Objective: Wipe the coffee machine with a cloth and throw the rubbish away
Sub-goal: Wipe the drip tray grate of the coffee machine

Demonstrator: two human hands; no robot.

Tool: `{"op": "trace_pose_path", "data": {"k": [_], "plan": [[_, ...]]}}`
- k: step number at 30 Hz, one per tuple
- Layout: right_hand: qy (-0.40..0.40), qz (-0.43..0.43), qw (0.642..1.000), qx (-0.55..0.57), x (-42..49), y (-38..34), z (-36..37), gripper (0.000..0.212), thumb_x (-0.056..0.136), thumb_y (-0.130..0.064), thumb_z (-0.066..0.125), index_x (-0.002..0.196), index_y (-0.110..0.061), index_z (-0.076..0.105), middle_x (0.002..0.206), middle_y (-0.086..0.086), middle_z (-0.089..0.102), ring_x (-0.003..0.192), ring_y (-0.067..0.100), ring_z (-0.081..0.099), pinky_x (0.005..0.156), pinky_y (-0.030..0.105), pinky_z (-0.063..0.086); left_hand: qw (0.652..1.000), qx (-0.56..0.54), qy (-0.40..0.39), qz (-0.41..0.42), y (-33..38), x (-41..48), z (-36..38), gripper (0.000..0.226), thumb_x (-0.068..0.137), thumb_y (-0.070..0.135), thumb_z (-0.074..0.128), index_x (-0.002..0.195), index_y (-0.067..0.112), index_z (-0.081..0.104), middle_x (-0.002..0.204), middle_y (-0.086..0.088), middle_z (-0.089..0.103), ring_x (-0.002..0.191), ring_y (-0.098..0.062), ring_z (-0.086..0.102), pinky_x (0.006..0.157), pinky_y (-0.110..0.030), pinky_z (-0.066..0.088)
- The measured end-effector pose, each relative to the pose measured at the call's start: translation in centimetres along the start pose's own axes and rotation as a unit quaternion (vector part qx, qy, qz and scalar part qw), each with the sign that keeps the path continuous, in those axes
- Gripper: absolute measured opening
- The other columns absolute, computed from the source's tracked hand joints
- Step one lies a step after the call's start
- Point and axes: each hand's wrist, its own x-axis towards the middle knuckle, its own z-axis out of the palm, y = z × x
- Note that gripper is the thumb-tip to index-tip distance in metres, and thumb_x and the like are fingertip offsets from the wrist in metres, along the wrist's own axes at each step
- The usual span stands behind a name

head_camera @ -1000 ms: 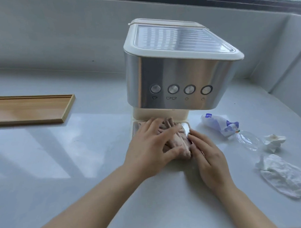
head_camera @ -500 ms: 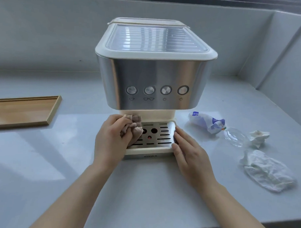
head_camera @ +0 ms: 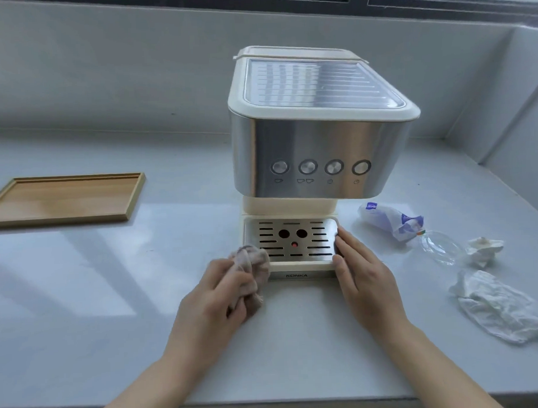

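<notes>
Coffee machine [head_camera: 317, 147] — steel front, cream body, 4 round buttons [head_camera: 307, 166] in a row, ribbed clear lid on top. It stands on the white counter [head_camera: 112, 301], at 12 o'clock from both hands.

Drip tray [head_camera: 322, 248]: slotted metal grille at the machine's foot, with 2 round holes and 1 small red dot. The cream front edge is lettered KONKA.

Cloth [head_camera: 253, 265]: pinkish-brown and bunched, lying against the drip tray's 7 o'clock corner, partly over the grille and partly hanging down to the counter.

Left hand [head_camera: 210, 300]: fingers curled round the cloth, gripping it from the near side.

Right hand [head_camera: 365, 280]: flat, fingers straight and together, holding nothing. The fingertips lie along the drip tray's 3 o'clock edge and the thumb rests at its front corner.

Rubbish, 4 pieces on the counter between 3 and 4 o'clock of the machine:
- Blue-and-white wrapper [head_camera: 390, 221], crumpled, nearest the machine.
- Clear plastic piece [head_camera: 440, 248], just beside the wrapper.
- Small tissue wad [head_camera: 484, 248], just past the clear plastic.
- Large crumpled tissue [head_camera: 500, 308], nearest the counter's front edge — apart from the right hand.

Wooden tray [head_camera: 63, 198]: shallow, rectangular, at 9 o'clock of the machine and well apart from it.
</notes>
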Motion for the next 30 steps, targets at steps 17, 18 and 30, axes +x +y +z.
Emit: {"op": "trace_pose_path", "data": {"k": [17,18,30], "plan": [[-0.213,-0.190,0.958,-0.024,-3.3,-9.9,4.7,0.087,0.081,-0.066,0.057,0.152,-0.021,0.032,0.155,-0.003,0.036,0.138,0.017,0.032,0.117,0.030,0.026,0.995,-0.061,-0.072,-0.042,-2.6,-3.2,-5.1,0.072,0.063,0.042,0.076,0.130,0.044,0.051,0.124,0.017,0.047,0.118,-0.005,0.051,0.093,-0.019,0.042],[-0.227,-0.178,0.957,-0.026,-3.2,-10.1,5.0,0.093,0.078,-0.069,0.058,0.152,-0.020,0.031,0.154,-0.003,0.038,0.136,0.017,0.033,0.117,0.031,0.026,0.994,-0.073,-0.070,-0.037,-2.7,-3.6,-5.4,0.072,0.064,0.038,0.077,0.131,0.042,0.051,0.126,0.018,0.049,0.119,-0.005,0.052,0.093,-0.018,0.042],[-0.224,-0.176,0.954,-0.092,-1.7,-12.4,5.1,0.043,0.081,-0.054,0.070,0.106,-0.021,0.063,0.093,-0.003,0.061,0.086,0.018,0.046,0.080,0.032,0.040,0.994,-0.035,-0.102,-0.027,-4.0,-2.9,-6.7,0.050,0.070,0.014,0.076,0.114,0.034,0.064,0.100,0.022,0.067,0.091,0.004,0.058,0.075,-0.015,0.043]]}}
